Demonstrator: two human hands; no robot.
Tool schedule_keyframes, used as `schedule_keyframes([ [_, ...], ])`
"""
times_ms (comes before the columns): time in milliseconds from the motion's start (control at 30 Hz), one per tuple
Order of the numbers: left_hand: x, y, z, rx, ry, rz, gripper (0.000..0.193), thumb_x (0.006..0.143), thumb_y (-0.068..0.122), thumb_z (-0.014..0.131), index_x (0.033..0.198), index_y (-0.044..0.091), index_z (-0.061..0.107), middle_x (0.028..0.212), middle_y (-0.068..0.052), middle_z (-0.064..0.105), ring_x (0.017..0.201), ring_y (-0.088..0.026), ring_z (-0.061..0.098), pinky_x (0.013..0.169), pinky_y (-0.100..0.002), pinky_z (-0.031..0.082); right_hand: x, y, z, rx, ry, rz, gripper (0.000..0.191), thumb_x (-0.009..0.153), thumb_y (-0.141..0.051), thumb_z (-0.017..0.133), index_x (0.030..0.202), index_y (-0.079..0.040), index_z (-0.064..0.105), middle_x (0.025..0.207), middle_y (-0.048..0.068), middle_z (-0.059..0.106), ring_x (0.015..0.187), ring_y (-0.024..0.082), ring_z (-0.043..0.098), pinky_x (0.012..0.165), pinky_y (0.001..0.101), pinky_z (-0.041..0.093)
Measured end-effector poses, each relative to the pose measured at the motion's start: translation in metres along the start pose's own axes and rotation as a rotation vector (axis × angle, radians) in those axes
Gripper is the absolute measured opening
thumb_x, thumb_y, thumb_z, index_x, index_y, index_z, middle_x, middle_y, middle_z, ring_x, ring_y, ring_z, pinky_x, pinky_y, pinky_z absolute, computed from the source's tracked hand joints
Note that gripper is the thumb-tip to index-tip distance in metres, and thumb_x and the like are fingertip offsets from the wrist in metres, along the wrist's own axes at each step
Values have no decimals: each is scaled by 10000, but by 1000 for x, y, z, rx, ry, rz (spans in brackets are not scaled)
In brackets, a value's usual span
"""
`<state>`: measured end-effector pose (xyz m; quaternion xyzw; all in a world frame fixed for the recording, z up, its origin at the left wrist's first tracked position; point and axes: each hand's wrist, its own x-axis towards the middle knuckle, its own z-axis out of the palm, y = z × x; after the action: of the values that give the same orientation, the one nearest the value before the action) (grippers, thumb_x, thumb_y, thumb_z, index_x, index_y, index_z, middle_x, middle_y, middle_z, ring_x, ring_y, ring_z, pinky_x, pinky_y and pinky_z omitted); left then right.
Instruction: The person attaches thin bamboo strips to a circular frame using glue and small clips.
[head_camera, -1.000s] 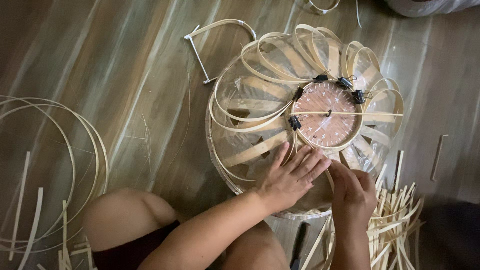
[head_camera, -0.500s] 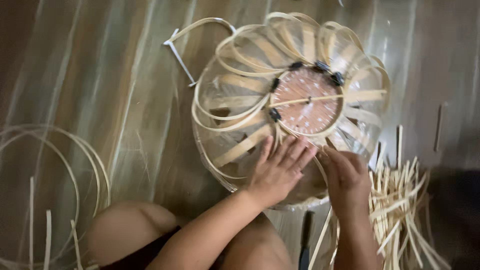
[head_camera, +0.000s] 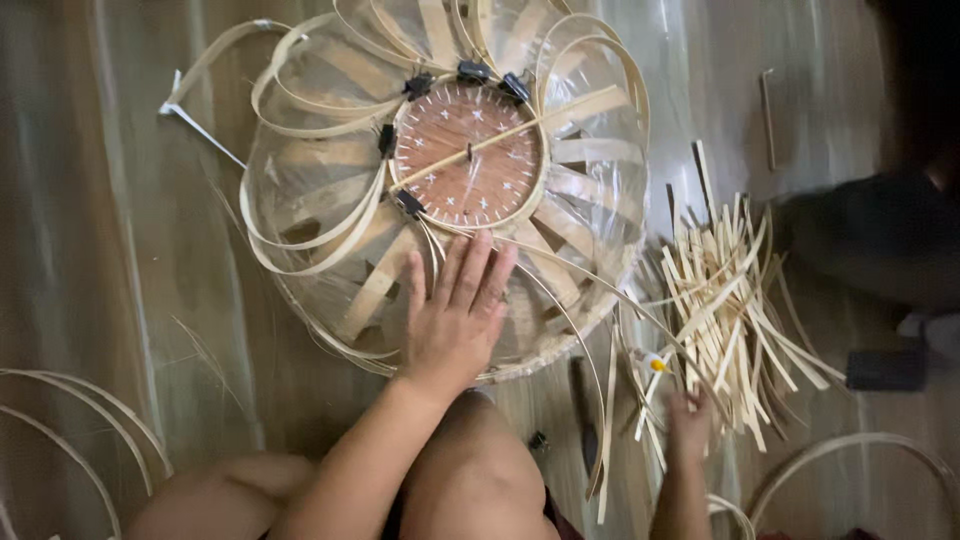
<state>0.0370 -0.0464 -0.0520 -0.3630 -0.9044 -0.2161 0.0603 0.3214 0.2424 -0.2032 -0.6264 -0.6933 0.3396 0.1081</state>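
I see a pale tan woven bamboo-strip dome (head_camera: 330, 200) with a reddish-brown round wooden disc (head_camera: 468, 155) dotted white, black clips (head_camera: 472, 70) at its rim, over a streaky grey-brown floor (head_camera: 100, 200).

One domed basket frame of looped pale bamboo strips (head_camera: 330, 190), carrying one round reddish-brown wooden disc (head_camera: 468, 155) at its top. Five small black binder clips (head_camera: 472, 71) visible around the disc rim. One loose pile of short pale bamboo slats (head_camera: 722, 300), too many to count; two hands in view.
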Motion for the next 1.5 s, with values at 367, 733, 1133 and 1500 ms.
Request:
schedule_keyframes([
  [367, 17, -6, 10, -47, 130, 13, 792, 953, 270, 675, 1640, 211, 286, 1713, -69, 225, 1591, -287, 238, 1272, -657, 150, -5, -79, 42, -186, -286, -49, 624, 932, -333, 733, 1472, -58, 583, 1354, 231, 680, 1120, 361, 689, 946, 512, 566],
  [733, 12, -4, 4, -52, 117, 23, 787, 934, 253, 699, 1630, 211, 334, 1692, -72, 275, 1562, -274, 293, 1266, -645, 189, -1, -112, 107, -209, -34, -490, 691, 796, -305, 870, 1349, 4, 595, 1209, 253, 646, 1022, 361, 686, 893, 441, 555],
  [1133, 19, -12, 17, -55, 117, 11, 759, 954, 256, 664, 1631, 211, 325, 1714, -72, 221, 1597, -285, 226, 1280, -667, 130, 84, -93, -14, 433, -172, -305, 308, 1016, -121, 635, 1297, -39, 538, 1083, 138, 637, 958, 211, 624, 844, 354, 526],
  [1500, 27, -15, 25, -52, 138, 4, 769, 962, 301, 630, 1641, 207, 281, 1714, -108, 240, 1587, -313, 237, 1278, -659, 83, -63, -289, -39, 139, -440, -646, 509, 918, -89, 666, 1418, -42, 585, 1325, 230, 648, 1104, 325, 682, 923, 447, 598],
])
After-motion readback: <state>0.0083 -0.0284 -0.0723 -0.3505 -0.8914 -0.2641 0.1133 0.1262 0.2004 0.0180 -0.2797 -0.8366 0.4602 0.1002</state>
